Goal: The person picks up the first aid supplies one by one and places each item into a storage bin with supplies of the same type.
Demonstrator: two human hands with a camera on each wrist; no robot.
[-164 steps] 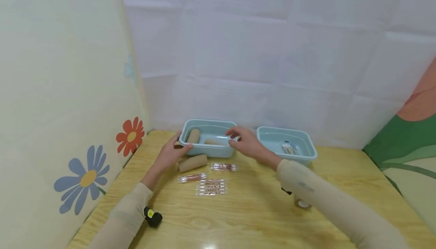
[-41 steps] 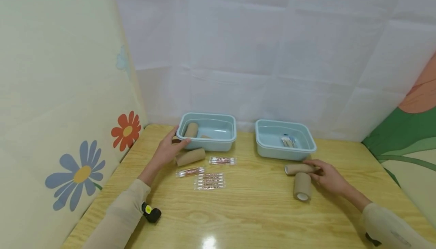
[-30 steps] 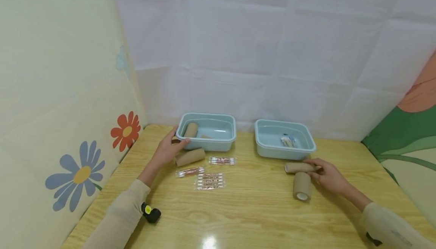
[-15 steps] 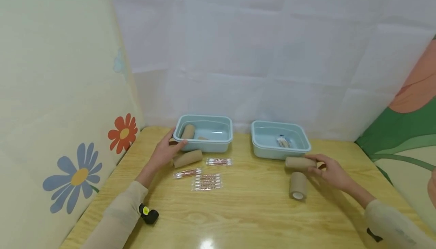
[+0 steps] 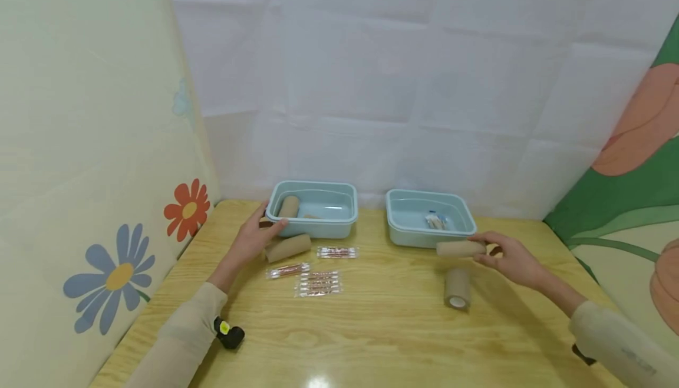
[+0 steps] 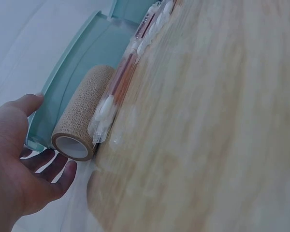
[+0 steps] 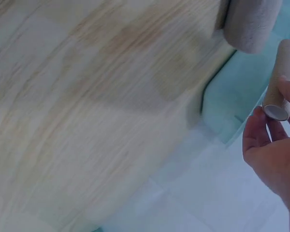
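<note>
My left hand (image 5: 253, 238) grips the near left corner of the left blue plastic bin (image 5: 323, 230), thumb on its rim. A tan cohesive bandage roll (image 6: 82, 108) lies on the table against the bin's front, close to my left fingers. Inside that bin is another tan bandage roll (image 5: 289, 206), with part of a further tan thing behind the front wall. My right hand (image 5: 511, 260) pinches a narrower tan bandage roll (image 7: 282, 72) by one end, raised at the near right corner of the right blue bin (image 5: 424, 238). A thicker bandage roll (image 5: 457, 286) sits on the table below it.
Several clear packs of brown-filled cotton swabs (image 5: 319, 283) lie in front of the left bin, one pack (image 5: 337, 252) nearest it. The right bin holds a small white-and-blue packet (image 5: 436, 220). A white sheet (image 5: 329, 81) hangs behind the wooden table (image 5: 329, 341).
Over the last half second, my right hand lifts the narrower bandage roll off the table toward the right bin. Earlier, that hand came from the left bin. My left hand keeps its hold.
</note>
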